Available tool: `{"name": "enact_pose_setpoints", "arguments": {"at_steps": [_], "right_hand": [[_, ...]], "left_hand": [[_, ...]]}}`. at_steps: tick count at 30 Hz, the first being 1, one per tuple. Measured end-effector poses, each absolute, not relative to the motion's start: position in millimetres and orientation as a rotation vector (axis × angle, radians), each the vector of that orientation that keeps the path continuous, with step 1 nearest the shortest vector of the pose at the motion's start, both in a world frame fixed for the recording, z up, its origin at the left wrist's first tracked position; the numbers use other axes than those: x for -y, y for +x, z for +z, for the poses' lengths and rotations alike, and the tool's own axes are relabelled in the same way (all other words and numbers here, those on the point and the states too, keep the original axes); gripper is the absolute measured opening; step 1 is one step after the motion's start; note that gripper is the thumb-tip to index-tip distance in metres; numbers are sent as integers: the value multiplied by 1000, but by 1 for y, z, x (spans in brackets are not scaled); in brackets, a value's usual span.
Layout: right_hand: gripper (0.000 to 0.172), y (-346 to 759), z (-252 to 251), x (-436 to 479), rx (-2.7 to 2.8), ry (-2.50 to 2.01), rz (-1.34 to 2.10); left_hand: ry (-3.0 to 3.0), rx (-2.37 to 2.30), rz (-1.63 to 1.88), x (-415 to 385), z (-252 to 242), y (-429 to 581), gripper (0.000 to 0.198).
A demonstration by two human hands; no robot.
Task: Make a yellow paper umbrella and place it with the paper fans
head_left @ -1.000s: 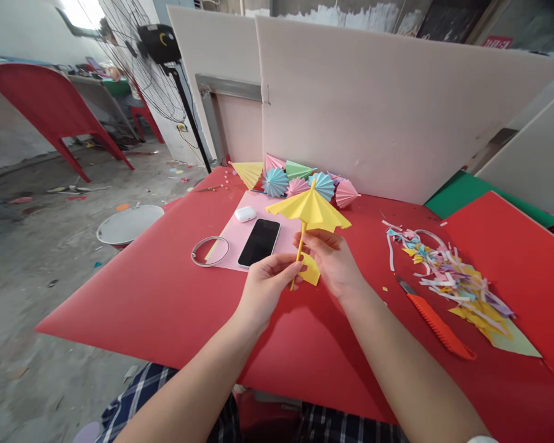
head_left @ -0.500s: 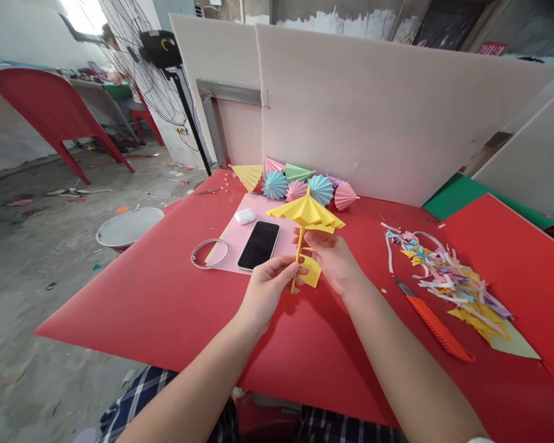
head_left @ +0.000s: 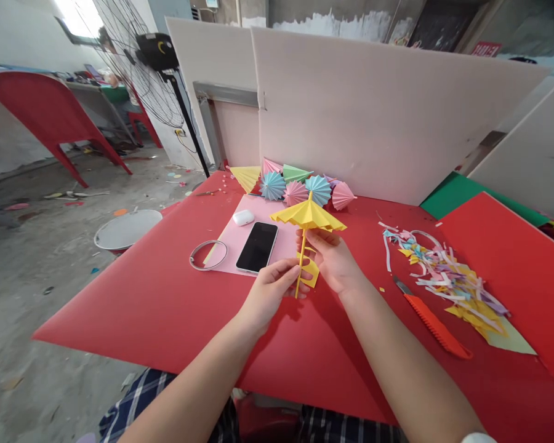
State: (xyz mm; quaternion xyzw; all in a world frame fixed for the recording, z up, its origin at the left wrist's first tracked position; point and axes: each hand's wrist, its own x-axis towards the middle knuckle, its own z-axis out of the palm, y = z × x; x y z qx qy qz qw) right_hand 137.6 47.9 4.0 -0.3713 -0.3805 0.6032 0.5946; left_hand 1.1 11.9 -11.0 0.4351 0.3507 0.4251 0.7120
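A yellow paper umbrella (head_left: 310, 213) with a pleated canopy and a thin rolled stick stands nearly upright above the red table. My left hand (head_left: 277, 282) pinches the lower part of the stick. Just under the canopy, my right hand (head_left: 329, 253) is closed around the upper stick, some of its fingers hidden behind it. Behind the stick, a piece of yellow paper (head_left: 312, 271) lies on the table. Beyond it sits a row of small folded paper umbrellas, among them a blue one (head_left: 272, 186) and a pink one (head_left: 343, 195).
A phone (head_left: 257, 247), a white earbud case (head_left: 243, 217) and a tape ring (head_left: 208, 255) lie left of my hands on and around pink paper. To the right are an orange craft knife (head_left: 436, 325), blade exposed, and paper scraps (head_left: 457, 280). White boards (head_left: 373, 117) stand behind.
The yellow umbrella has shifted slightly down and to the right, its stick a little differently tilted. Both hands keep their hold; the view has moved a little.
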Motion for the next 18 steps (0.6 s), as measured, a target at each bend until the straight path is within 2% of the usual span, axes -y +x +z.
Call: {"name": "enact_pose_setpoints", "arguments": {"at_steps": [18], "right_hand": [[13, 132, 4, -46, 811, -834, 1436]], "left_hand": [[972, -851, 1022, -12, -10, 3, 23]]}}
